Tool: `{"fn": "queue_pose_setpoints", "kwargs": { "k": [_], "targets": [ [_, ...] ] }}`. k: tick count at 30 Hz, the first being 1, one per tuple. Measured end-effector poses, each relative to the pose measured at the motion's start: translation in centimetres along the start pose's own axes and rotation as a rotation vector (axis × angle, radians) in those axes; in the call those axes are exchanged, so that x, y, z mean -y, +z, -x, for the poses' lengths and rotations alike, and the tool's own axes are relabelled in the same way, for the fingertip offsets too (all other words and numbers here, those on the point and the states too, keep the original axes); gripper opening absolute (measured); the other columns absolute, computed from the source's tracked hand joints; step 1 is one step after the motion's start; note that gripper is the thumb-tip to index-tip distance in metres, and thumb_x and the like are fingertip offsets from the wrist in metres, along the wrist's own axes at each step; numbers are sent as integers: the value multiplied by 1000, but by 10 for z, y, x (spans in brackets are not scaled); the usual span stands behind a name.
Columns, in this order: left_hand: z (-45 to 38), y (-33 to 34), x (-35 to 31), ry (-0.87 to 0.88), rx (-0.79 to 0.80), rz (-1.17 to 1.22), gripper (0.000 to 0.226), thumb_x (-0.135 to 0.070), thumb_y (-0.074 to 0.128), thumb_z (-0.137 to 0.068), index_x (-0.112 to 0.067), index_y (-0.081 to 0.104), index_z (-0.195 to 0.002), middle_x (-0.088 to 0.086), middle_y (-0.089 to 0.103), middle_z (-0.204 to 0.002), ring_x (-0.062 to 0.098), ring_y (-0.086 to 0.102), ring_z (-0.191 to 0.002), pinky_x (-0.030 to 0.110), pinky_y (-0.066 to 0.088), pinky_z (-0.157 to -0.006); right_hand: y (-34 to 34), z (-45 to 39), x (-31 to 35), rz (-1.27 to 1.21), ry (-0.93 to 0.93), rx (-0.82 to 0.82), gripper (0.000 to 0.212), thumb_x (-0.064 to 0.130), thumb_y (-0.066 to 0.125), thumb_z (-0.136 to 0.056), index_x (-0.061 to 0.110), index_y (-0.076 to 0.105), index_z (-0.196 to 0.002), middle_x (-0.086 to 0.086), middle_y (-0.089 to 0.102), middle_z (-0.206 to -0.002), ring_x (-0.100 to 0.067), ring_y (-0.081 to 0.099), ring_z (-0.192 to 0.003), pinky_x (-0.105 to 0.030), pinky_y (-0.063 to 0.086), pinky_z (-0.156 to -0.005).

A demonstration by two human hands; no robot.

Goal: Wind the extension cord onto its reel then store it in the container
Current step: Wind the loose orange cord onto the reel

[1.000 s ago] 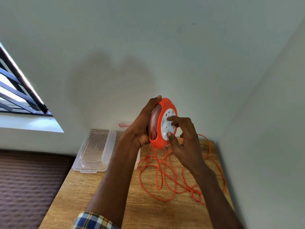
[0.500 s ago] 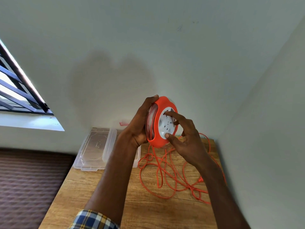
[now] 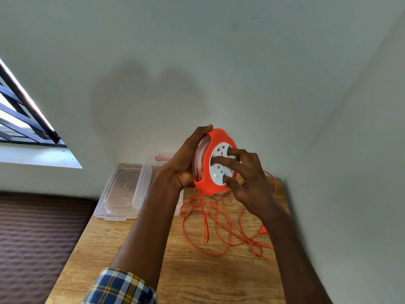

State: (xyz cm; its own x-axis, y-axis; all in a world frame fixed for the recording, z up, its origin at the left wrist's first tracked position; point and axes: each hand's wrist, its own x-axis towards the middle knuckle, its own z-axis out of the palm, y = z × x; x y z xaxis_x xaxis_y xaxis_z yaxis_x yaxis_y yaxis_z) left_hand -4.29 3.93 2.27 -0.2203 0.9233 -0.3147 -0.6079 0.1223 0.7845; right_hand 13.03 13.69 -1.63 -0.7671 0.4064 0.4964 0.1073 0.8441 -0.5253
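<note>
I hold an orange cord reel [image 3: 208,178] with a white socket face upright above the wooden table [image 3: 186,270]. My left hand [image 3: 186,163] grips its back and rim. The fingers of my right hand [image 3: 245,181] press on the white socket face. Loose orange cord [image 3: 219,229] hangs from the reel's bottom and lies in tangled loops on the table, its plug [image 3: 263,231] near the right edge. A clear plastic container [image 3: 179,200] stands mostly hidden behind my left forearm.
A clear plastic lid [image 3: 125,191] lies at the table's back left corner. Walls close the table in at the back and right. A barred window [image 3: 22,119] is at left, and a brown quilted surface [image 3: 39,242] lies below it.
My right hand's fingers have shifted around the white socket face, turning it. The cord loops on the table have shifted and the plug has slid closer.
</note>
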Motion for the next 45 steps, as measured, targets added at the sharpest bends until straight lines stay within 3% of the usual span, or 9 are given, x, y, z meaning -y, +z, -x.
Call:
{"fn": "queue_pose_setpoints", "kwargs": {
  "k": [4,9,20,23,26,32,37,40,45],
  "targets": [
    [2,3,1,55,20,16,53,-63,61,-88,-18,86,-101,12,81,-103,27,79,-86,40,64,-73,7,-3,8,12,97,-123,50,32,72,-81,44,67,-130,8,64,-115,-14,58,-106,-34,57,-79],
    [4,17,3,132,54,127,61,-58,57,-99,-7,70,-129,20,72,-119,34,71,-105,46,59,-94,17,-13,22,-226,330,-419,56,68,74,-76,37,68,-122,24,61,-67,1,59,-56,-7,39,-51],
    [2,1,12,79,230,158,94,-79,39,-97,-7,45,-157,26,42,-162,45,39,-150,61,35,-122,9,-10,15,-240,252,-214,61,52,79,-78,42,64,-136,10,62,-91,-13,58,-80,-38,55,-74],
    [0,-2,19,151,165,205,79,-65,46,-101,-6,49,-154,29,45,-159,46,46,-145,58,41,-118,9,-8,14,-12,164,-144,65,62,66,-81,45,55,-143,10,65,-111,-14,58,-99,-23,49,-74],
    [-3,2,20,244,143,217,69,-55,43,-104,-7,51,-153,27,53,-150,43,55,-134,54,48,-111,10,-12,22,162,200,-228,68,68,64,-76,51,53,-141,16,67,-97,-8,61,-89,-17,42,-64],
    [-6,10,21,284,132,209,67,-53,45,-102,-8,54,-151,24,60,-145,41,60,-128,53,53,-105,23,-22,43,-128,569,-436,64,83,61,-76,38,64,-123,18,69,-70,6,67,-67,-10,39,-54],
    [-3,4,18,251,91,247,74,-61,41,-102,-9,49,-155,25,52,-155,42,57,-130,54,49,-106,10,-11,30,148,222,-391,36,44,66,-97,34,62,-132,10,67,-104,-11,62,-90,-16,41,-63],
    [0,-1,15,224,103,253,72,-63,46,-99,-8,63,-142,21,66,-137,38,65,-118,50,54,-99,7,-8,16,145,51,-158,49,18,69,-94,42,63,-136,6,53,-137,-15,50,-109,-25,49,-75],
    [3,-3,14,191,92,259,65,-60,49,-99,-7,70,-131,20,73,-123,36,71,-107,46,61,-90,11,-9,14,175,69,-120,59,21,72,-87,52,59,-136,7,61,-137,-21,53,-110,-38,55,-83]
  ]
}}
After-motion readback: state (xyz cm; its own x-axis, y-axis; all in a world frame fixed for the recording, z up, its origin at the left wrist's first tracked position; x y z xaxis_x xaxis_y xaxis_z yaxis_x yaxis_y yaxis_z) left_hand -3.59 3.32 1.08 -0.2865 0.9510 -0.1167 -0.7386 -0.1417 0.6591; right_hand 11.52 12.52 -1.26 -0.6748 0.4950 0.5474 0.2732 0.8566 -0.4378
